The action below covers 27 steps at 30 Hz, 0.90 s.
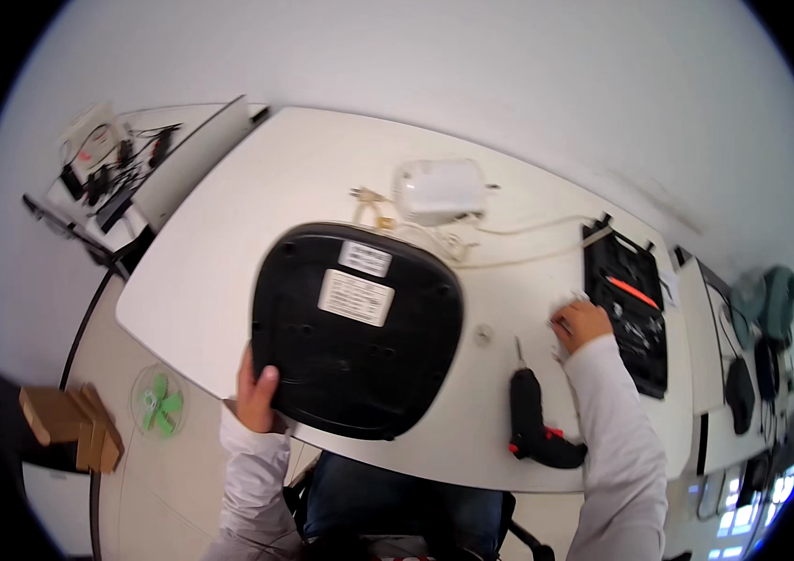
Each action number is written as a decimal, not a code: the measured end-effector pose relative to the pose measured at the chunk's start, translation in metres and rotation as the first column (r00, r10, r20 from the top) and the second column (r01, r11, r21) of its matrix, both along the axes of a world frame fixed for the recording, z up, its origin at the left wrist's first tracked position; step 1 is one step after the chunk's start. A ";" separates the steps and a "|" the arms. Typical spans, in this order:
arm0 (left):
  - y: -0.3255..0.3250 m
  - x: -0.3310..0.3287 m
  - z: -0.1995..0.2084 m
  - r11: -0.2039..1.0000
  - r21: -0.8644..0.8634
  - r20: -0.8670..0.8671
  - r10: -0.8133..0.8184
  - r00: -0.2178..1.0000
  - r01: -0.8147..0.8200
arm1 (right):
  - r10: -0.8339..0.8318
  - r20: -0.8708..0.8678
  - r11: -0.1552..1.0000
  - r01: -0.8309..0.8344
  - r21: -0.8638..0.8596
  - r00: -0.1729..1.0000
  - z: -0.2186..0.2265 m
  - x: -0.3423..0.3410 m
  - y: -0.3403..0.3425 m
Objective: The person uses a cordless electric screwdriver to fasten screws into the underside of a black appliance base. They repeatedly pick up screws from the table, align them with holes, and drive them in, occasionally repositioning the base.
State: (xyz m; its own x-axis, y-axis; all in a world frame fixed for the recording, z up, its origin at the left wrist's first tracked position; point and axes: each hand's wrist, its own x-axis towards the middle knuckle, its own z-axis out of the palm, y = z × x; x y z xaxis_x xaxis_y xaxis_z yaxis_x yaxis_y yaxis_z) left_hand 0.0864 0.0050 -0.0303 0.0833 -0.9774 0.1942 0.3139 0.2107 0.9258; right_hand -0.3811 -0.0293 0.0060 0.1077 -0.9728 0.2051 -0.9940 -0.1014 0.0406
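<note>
A: Leftmost entries?
B: Cardboard box (pixel 70 425), brown, one. Green-bladed fan (pixel 156 402), one, just right of it, off the counter (pixel 201 271).
A: Left hand (pixel 257 397)?
B: Clamped on the near left rim of a black housing (pixel 360 360), thumb over the face, likely because the rim is the easiest part to grasp.
A: And the housing's position?
B: Left of the counter's middle, by its near edge; broad face with two white labels toward the viewer — a pose that seems to keep that face in sight.
A: Beyond it?
B: White box-shaped device (pixel 441 190), far side, its pale cord trailing right; probably put there to leave the near side for handling.
A: Continue right.
B: Small round piece (pixel 482 334), loose. Power driver (pixel 537 421), black and red, bit pointing far, grip near the person, presumably for easy reach.
A: Right hand (pixel 584 323)?
B: Well apart from the left, fingers bent by small pale items; whether they pinch anything, I cannot tell.
A: Last?
B: Black tool case (pixel 598 262), spread flat, orange-handled tool (pixel 633 292) inside — apparently so its contents stay reachable.
</note>
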 end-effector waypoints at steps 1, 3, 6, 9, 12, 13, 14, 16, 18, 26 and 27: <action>-0.001 -0.002 0.004 1.000 -0.006 0.016 -0.010 1.000 0.010 | -0.015 0.022 1.000 0.015 0.017 1.000 -0.001 -0.005 0.000; -0.001 0.000 0.003 1.000 0.003 0.053 -0.021 0.998 0.020 | -0.024 0.111 1.000 0.022 0.017 0.993 0.000 0.000 0.001; 0.002 0.002 0.008 1.000 0.018 0.068 -0.026 0.997 0.025 | -0.003 0.156 1.000 -0.001 0.022 0.988 -0.001 0.003 -0.006; 0.003 0.001 0.011 1.000 0.007 0.075 -0.025 0.997 0.024 | 0.009 0.134 1.000 -0.012 0.021 0.991 0.002 0.005 -0.007; 0.003 -0.003 0.014 0.999 0.011 0.043 -0.030 0.999 0.030 | 0.045 0.081 0.999 -0.042 -0.033 0.996 0.002 0.003 -0.008; 0.002 -0.003 0.013 0.999 0.008 0.053 -0.032 0.998 0.031 | 0.058 0.061 0.997 -0.055 -0.056 0.996 0.003 0.001 -0.007; 0.002 -0.002 0.012 0.999 0.008 0.063 -0.035 0.997 0.034 | 0.033 0.083 0.998 -0.029 -0.051 0.996 0.005 0.002 -0.006; 0.002 -0.001 0.011 1.000 0.010 0.082 -0.028 0.996 0.027 | -0.008 0.135 0.999 0.014 -0.040 0.991 0.013 0.009 -0.007; 0.002 -0.002 0.010 1.000 0.011 0.089 -0.016 0.996 0.015 | -0.016 0.158 0.999 0.024 -0.047 0.987 0.023 0.014 -0.004; 0.003 -0.005 0.017 1.000 0.001 0.058 -0.009 0.998 0.009 | 0.074 0.391 0.993 -0.031 -0.117 0.917 0.051 0.041 0.008; 0.002 -0.005 0.016 1.000 -0.003 0.054 -0.004 0.999 0.004 | 0.087 0.449 0.992 -0.035 -0.123 0.889 0.054 0.045 0.009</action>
